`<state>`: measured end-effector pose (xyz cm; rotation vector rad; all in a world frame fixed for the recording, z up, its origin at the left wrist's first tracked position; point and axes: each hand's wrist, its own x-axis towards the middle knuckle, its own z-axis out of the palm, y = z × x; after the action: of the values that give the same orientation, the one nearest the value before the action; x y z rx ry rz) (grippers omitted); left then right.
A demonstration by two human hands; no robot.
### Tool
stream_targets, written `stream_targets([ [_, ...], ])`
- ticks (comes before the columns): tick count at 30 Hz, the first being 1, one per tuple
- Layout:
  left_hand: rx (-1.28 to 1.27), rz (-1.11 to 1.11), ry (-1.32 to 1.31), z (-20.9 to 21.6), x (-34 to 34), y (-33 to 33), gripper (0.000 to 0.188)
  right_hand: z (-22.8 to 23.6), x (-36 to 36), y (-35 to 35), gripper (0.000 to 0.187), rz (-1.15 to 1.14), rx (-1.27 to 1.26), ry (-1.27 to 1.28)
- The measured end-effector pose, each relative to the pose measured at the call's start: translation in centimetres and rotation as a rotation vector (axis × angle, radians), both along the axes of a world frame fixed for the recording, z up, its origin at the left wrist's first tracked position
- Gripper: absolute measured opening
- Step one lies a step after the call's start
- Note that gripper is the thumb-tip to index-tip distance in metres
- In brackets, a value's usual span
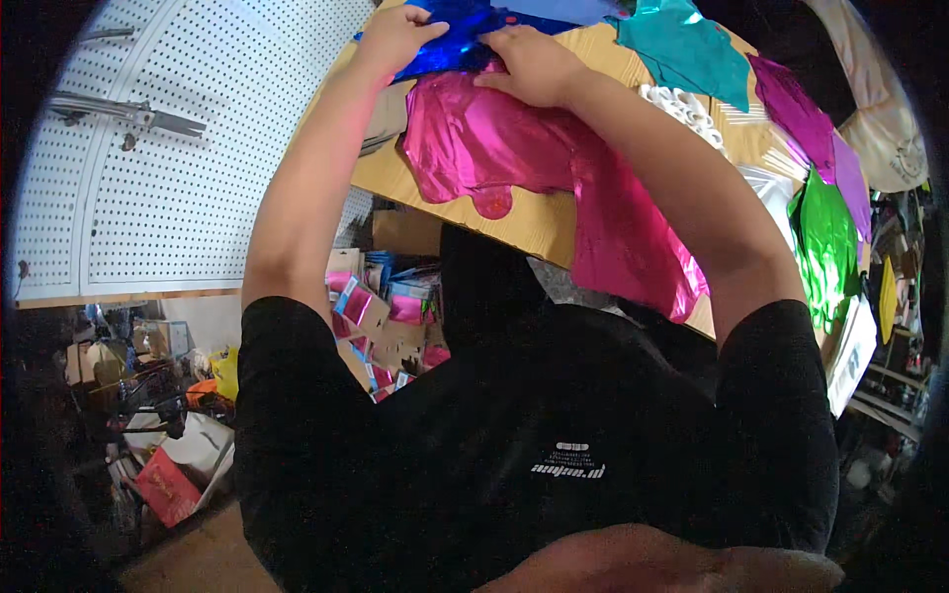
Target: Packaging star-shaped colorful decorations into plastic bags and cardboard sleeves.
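Flat, shiny blue foil [457,43], which looks like a deflated foil balloon, lies at the far edge of the wooden table [542,225]. My left hand [397,44] rests on its left side, thumb held apart from the fingers. On the right, my right hand [534,65] lies with fingers stretched over the border between the blue foil and a pink foil piece [484,138]. That pink foil is crumpled, has a rounded tab at its near edge, and spreads under my right forearm. More pink foil [628,237] hangs over the near table edge.
Teal foil [687,49], purple foil [799,111] and green foil [826,242] lie to the right. White coiled pieces [682,111] sit beside my right forearm. A white pegboard [188,188] with metal hooks stands left. Below are boxes of pink-and-blue packets [405,306].
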<state>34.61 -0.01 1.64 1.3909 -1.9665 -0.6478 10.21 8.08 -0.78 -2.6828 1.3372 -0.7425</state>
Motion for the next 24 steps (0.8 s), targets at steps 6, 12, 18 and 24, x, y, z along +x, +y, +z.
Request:
stream_targets([
  [6,-0.098,0.056,-0.251,2.6,-3.5,3.1,0.024,0.5,-1.2,0.3,0.037,-0.073,-0.846,0.041],
  [12,-0.024,-0.122,0.248,1.2,-0.5,0.2,0.026,-1.1,-0.7,-1.1,0.066,-0.021,-0.005,0.211],
  [18,-0.388,0.392,0.152,3.9,7.0,-6.9,0.025,-1.2,1.0,-0.3,0.065,0.018,-0.148,0.099],
  [24,-0.467,0.527,0.365,9.3,11.2,-11.3,0.025,-1.8,-1.3,-0.3,0.065,-0.042,-0.109,0.152],
])
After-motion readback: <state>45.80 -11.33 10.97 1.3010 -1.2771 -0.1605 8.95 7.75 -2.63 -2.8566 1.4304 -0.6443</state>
